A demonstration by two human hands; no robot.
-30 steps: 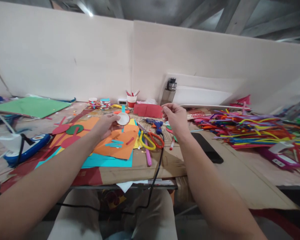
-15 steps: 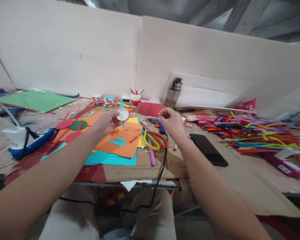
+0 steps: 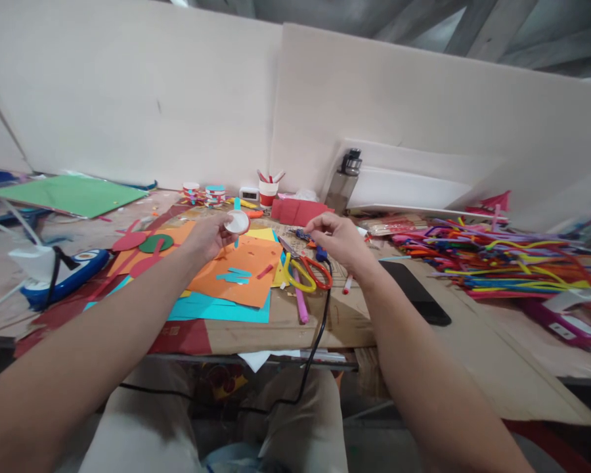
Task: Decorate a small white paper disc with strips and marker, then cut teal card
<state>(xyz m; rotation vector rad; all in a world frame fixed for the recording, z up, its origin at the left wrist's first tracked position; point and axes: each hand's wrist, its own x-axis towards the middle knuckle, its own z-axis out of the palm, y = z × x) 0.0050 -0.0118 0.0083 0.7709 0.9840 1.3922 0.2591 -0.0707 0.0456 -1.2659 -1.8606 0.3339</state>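
Observation:
My left hand [image 3: 207, 236] is closed round a small white round disc [image 3: 237, 223] with a thin blue strip across it, held just above the orange paper sheet [image 3: 249, 263]. My right hand [image 3: 339, 240] hovers to the right with thumb and forefinger pinched together; what they hold is too small to make out. Below the right hand lie scissors with yellow and red handles [image 3: 305, 271] and a blue glue gun [image 3: 312, 242] with a black cord [image 3: 320, 328].
Turquoise paper [image 3: 217, 309], a pink marker [image 3: 300, 303] and red and green cut-outs [image 3: 145, 246] lie on the cardboard table. A black phone [image 3: 416, 292] lies right, pipe cleaners [image 3: 497, 256] beyond. A cup of pens [image 3: 267, 190], a bottle [image 3: 342, 177] and green sheet [image 3: 73, 195] stand behind.
My left hand has lifted the white disc slightly up and away. My right hand has drifted left and lower, toward the glue gun, staying pinched. The view shifted a little.

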